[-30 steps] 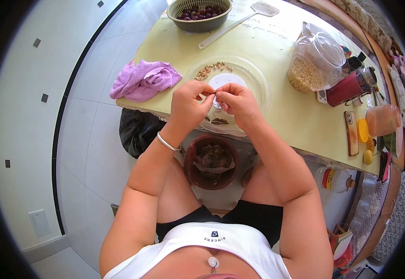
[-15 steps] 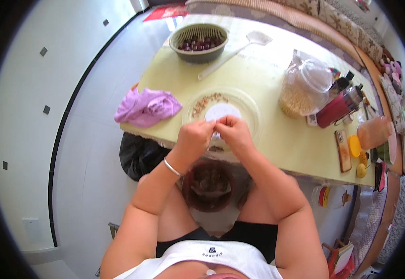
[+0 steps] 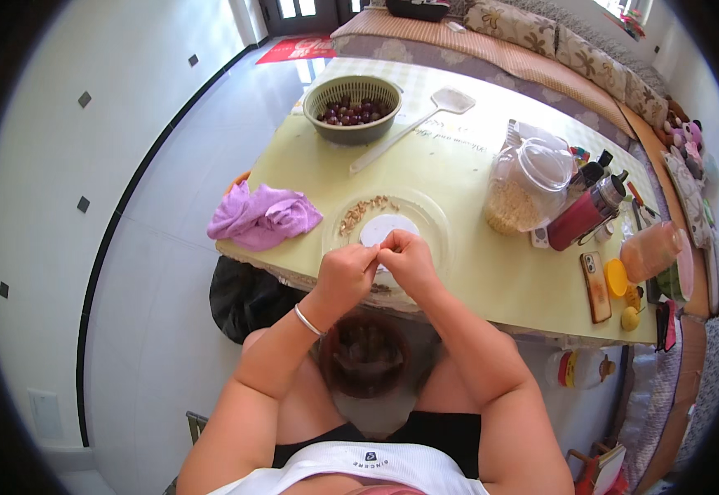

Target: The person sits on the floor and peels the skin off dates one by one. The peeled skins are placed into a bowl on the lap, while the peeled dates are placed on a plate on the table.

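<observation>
My left hand (image 3: 348,272) and my right hand (image 3: 410,261) meet above the near part of a clear round plate (image 3: 439,216). Thumbs and fingertips of both are pinched together; anything between them is too small or hidden to make out. A white round disc (image 3: 387,228) lies in the middle of the plate, partly covered by my fingers. Small brown broken pieces (image 3: 363,211) form a curve along the plate's far left side. Some dark bits (image 3: 382,289) lie at its near edge, under my wrists. Below the table edge, between my knees, stands a dark reddish bin (image 3: 365,363).
Left of the plate lies a purple cloth (image 3: 263,216). A colander of dark round fruit (image 3: 351,113) and a white long-handled strainer (image 3: 409,132) sit farther back. To the right are a plastic jar (image 3: 518,198), a maroon flask (image 3: 582,216), a phone (image 3: 595,287) and a yellow lid (image 3: 616,277).
The view has tilted up slightly, so the table sits lower in the picture. Both hands stay pinched together over the plate, with only slight finger movement.
</observation>
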Action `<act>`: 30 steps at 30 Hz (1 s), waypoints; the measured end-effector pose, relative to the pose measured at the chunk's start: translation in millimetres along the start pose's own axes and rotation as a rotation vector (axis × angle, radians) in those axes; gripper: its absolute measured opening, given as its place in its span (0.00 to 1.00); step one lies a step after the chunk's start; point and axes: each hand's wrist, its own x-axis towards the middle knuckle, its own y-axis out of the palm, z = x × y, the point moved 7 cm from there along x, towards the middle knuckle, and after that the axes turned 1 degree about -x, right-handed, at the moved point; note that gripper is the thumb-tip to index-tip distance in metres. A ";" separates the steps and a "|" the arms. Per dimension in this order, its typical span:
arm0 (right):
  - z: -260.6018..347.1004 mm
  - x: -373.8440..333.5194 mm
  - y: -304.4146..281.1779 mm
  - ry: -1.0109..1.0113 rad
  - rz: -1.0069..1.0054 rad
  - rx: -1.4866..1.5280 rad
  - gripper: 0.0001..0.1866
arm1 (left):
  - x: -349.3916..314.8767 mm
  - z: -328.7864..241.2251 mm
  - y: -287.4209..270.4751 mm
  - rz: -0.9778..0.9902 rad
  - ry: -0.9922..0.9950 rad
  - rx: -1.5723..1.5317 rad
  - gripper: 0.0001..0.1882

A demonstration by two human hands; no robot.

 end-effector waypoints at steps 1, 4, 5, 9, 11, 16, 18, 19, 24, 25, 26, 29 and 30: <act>1.7 1.0 -0.7 0.001 -0.005 -0.006 0.06 | 1.3 0.1 0.7 0.000 0.006 0.026 0.07; -11.8 0.5 5.0 0.191 0.089 0.286 0.04 | 0.3 4.4 -1.1 -0.046 0.009 0.004 0.08; -16.9 0.6 4.4 0.238 0.119 0.369 0.04 | 0.4 9.1 1.0 -0.014 -0.071 -0.070 0.08; -17.6 -0.2 6.1 0.308 0.156 0.511 0.03 | -5.3 38.1 11.6 0.062 -0.465 -0.560 0.10; -10.0 -2.2 6.3 0.304 0.156 0.514 0.03 | -7.5 43.8 14.9 0.063 -0.572 -0.783 0.09; -10.3 -0.4 2.7 0.272 0.138 0.474 0.04 | -11.0 57.2 22.6 0.078 -0.749 -1.042 0.07; -8.0 -1.3 4.0 0.278 0.136 0.484 0.04 | -11.9 62.4 23.9 0.098 -0.769 -1.052 0.07; -7.2 -2.6 5.7 0.284 0.135 0.494 0.04 | -13.0 63.8 24.6 0.108 -0.779 -1.056 0.07; -11.9 -4.2 6.2 0.327 0.120 0.527 0.04 | -6.3 52.9 19.3 0.086 -0.627 -0.869 0.07; -13.3 -4.2 6.0 0.344 0.119 0.544 0.05 | -5.1 49.2 18.1 0.085 -0.585 -0.810 0.07; -14.4 -4.2 6.7 0.360 0.120 0.561 0.05 | -4.2 46.9 16.7 0.075 -0.531 -0.767 0.07; -15.5 -3.7 8.8 0.379 0.164 0.595 0.05 | -3.2 42.7 14.9 0.055 -0.430 -0.667 0.06; -16.1 -3.8 8.4 0.379 0.171 0.598 0.05 | -3.0 41.9 14.9 0.055 -0.435 -0.654 0.05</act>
